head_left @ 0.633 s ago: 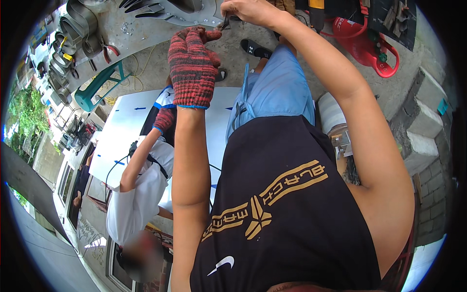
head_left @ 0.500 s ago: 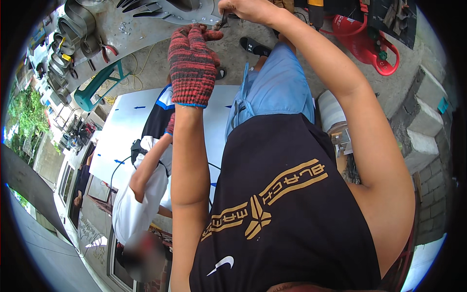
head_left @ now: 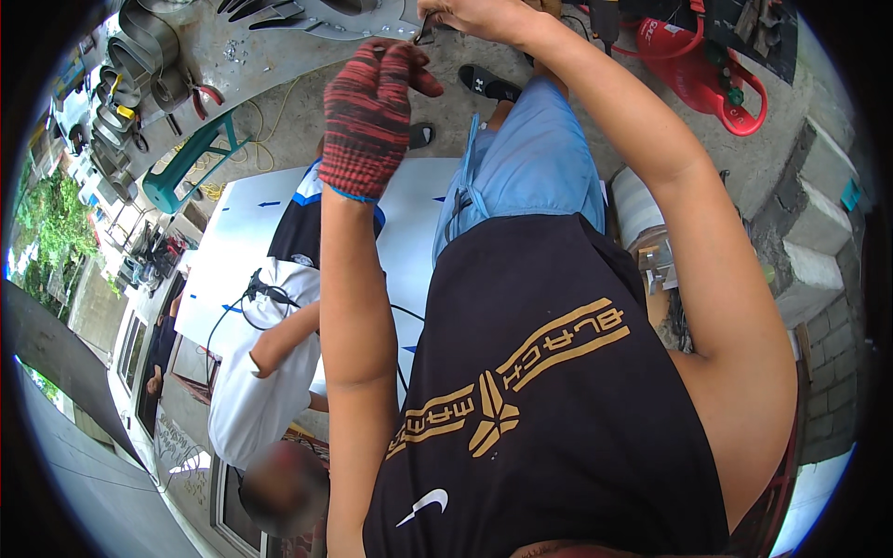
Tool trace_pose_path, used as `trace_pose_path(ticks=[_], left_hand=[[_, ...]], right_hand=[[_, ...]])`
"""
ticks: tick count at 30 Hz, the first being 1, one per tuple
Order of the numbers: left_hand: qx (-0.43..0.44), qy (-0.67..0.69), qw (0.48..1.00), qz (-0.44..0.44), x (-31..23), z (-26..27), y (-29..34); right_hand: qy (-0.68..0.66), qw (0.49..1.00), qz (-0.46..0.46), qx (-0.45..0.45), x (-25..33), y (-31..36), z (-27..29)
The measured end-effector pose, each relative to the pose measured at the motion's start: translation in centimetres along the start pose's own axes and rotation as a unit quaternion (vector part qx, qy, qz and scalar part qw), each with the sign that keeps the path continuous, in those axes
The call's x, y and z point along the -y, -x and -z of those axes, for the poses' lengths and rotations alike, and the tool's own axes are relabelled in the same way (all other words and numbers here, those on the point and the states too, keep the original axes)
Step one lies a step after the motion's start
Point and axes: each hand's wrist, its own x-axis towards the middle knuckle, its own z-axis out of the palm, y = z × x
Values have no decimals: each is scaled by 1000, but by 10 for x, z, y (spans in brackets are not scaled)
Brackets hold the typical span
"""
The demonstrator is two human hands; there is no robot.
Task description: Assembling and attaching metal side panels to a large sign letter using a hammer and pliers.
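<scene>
My left hand [head_left: 367, 126] wears a red and black knit glove. Its fingers stretch to the edge of a grey metal piece [head_left: 358, 28] with long pointed prongs, and its thumb stands apart. Whether the fingertips touch the metal I cannot tell. My bare right hand [head_left: 474, 17] is at the top edge of the picture, its fingers pinched on a small dark strip [head_left: 424, 32] beside the metal piece. The strip's exact kind is too small to make out, and part of this hand is cut off by the picture's edge.
On the grey worktable [head_left: 270, 70] lie red-handled pliers [head_left: 206, 99] and curled metal strips [head_left: 139, 46]. A green stool [head_left: 191, 166] stands below. A red tank-like container [head_left: 688, 70] is at right. A co-worker in a white shirt [head_left: 265, 363] is beside a white panel [head_left: 409, 214].
My left hand has tilted and its thumb has come away from the dark strip, which stays in my right fingers. The co-worker's arm has drawn back from beside my left forearm.
</scene>
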Motion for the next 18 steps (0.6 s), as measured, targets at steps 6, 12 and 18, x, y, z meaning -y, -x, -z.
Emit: trace_pose_path(ticks=[6, 12, 18], left_hand=[[-12, -89, 996, 7, 26, 33, -6], [-21, -115, 993, -1, 36, 34, -14], [-29, -307, 929, -205, 43, 47, -22]], right_hand=[[31, 999, 12, -42, 4, 13, -6], [53, 992, -43, -103, 16, 32, -19], [91, 989, -57, -105, 8, 25, -32]])
